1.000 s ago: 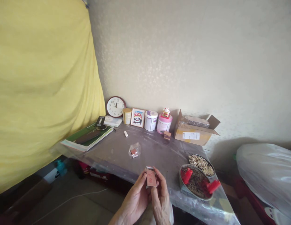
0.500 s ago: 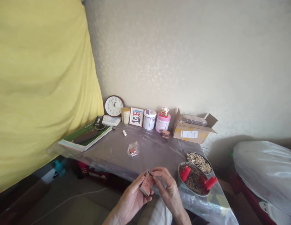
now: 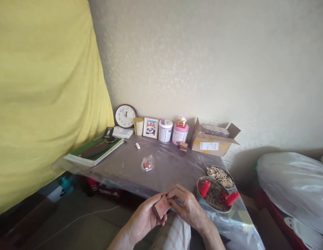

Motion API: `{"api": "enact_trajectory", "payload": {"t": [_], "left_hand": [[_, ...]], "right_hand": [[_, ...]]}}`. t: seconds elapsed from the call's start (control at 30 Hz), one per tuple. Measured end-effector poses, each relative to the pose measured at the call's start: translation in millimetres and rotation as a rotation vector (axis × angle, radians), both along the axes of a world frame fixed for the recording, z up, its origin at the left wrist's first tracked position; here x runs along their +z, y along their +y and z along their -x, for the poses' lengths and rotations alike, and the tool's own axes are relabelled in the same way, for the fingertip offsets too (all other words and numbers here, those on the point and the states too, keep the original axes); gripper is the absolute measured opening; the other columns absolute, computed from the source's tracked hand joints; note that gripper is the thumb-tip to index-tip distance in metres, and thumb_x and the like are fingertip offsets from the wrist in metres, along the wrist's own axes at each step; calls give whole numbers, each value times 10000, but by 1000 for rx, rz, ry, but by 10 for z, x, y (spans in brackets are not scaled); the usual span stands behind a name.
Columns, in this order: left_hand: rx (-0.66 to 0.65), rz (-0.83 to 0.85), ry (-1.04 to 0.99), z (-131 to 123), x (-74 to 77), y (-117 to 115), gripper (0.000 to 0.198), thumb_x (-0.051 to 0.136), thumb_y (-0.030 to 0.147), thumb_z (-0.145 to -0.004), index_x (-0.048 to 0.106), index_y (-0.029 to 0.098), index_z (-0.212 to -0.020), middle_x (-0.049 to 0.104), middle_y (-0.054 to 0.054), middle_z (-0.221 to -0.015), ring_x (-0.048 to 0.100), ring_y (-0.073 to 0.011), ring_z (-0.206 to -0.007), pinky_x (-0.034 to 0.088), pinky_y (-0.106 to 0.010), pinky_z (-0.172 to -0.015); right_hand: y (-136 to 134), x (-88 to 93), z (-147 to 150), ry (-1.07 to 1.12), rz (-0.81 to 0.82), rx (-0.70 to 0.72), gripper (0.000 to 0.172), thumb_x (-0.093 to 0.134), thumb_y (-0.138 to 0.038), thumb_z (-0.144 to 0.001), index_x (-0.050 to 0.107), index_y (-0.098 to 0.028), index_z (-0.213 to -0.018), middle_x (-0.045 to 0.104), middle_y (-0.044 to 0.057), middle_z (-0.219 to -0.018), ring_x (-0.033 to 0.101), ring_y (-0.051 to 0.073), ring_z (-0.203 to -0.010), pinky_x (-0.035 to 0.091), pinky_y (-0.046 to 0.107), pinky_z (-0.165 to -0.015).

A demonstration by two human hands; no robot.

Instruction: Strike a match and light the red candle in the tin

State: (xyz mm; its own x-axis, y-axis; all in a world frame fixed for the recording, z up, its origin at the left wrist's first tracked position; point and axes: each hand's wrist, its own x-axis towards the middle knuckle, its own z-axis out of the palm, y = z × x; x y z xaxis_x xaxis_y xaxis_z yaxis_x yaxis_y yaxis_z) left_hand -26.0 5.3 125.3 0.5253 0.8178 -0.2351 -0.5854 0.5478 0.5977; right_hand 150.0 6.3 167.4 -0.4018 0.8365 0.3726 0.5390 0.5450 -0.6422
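Pink box (image 3: 162, 206), small and flat, sits at the near edge of the table (image 3: 125, 166), held low in the frame between both hands. Its far right end is hidden under the fingers of the right hand (image 3: 189, 208), so whether that end is open or closed cannot be made out, and the red characters on its face are too small to read. The left hand (image 3: 144, 218) grips the box from below and from the left, thumb along the near edge, and the right hand clasps the upper right end; both forearms are cut off by the bottom of the frame. The long axis of the box runs from lower left to upper right, with the printed face turned up toward the camera. Just right of the hands, a round tin (image 3: 200, 193) holds a dark heap and 2 red boxes (image 3: 205, 188). Behind it, a shallow dish (image 3: 220, 172) is full of pale sticks. An open cardboard box (image 3: 215, 143) stands by the wall, its contents hidden. A clear plastic bag (image 3: 147, 164) at mid-table holds something small and red.
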Motion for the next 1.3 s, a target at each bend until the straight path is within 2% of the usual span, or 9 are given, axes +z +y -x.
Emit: {"api": "enact_trajectory", "payload": {"t": [0.13,0.3,0.53,0.8,0.97,1.13,1.3], "left_hand": [[-36,13,15,14,26,2,242,551,291,-871,707,124,-949,686,-43,-674,630,-140,-499,437,-246,-454],[-68,-1,11,42,46,-5,301,533,298,-881,653,185,-1133,726,-56,-781,641,-140,-500,441,-242,-440],[-84,-2,-11,65,29,13,273,502,291,-892,683,154,-1044,710,-52,-753,645,-136,-492,464,-240,-438],[-123,32,-46,89,-4,30,303,511,311,-897,683,128,-1065,735,-64,-773,643,-126,-476,487,-236,-435],[-118,36,-49,109,-2,35,311,469,290,-914,683,131,-1075,749,-68,-787,637,-121,-466,486,-233,-437],[-113,12,-45,109,-7,29,323,487,302,-905,674,128,-1103,762,-97,-875,641,-132,-478,478,-247,-444],[-104,-11,-53,126,7,14,334,465,309,-918,674,143,-1119,762,-96,-895,650,-135,-505,481,-252,-475]], "right_hand": [[9,47,-21,-24,26,33,118,548,-158,-870,626,-225,-814,627,0,-815,600,138,-757,470,247,-700],[0,20,-36,25,54,42,99,556,-158,-846,600,-221,-785,609,-15,-775,571,131,-718,453,246,-680],[-26,61,-50,67,185,30,113,559,-153,-831,607,-210,-746,636,-15,-774,587,132,-725,467,244,-693],[-41,78,-37,116,149,43,117,552,-121,-797,602,-206,-734,635,-16,-761,588,129,-711,484,249,-690],[-50,54,-76,169,213,50,107,552,-135,-801,556,-206,-722,647,-7,-811,604,139,-753,479,256,-714],[-57,28,-106,168,232,-2,128,555,-151,-799,509,-209,-693,622,-19,-747,575,130,-693,450,248,-669],[-63,67,-139,159,185,-64,144,547,-181,-811,489,-211,-683,596,-24,-722,546,120,-664,437,240,-650]]}}
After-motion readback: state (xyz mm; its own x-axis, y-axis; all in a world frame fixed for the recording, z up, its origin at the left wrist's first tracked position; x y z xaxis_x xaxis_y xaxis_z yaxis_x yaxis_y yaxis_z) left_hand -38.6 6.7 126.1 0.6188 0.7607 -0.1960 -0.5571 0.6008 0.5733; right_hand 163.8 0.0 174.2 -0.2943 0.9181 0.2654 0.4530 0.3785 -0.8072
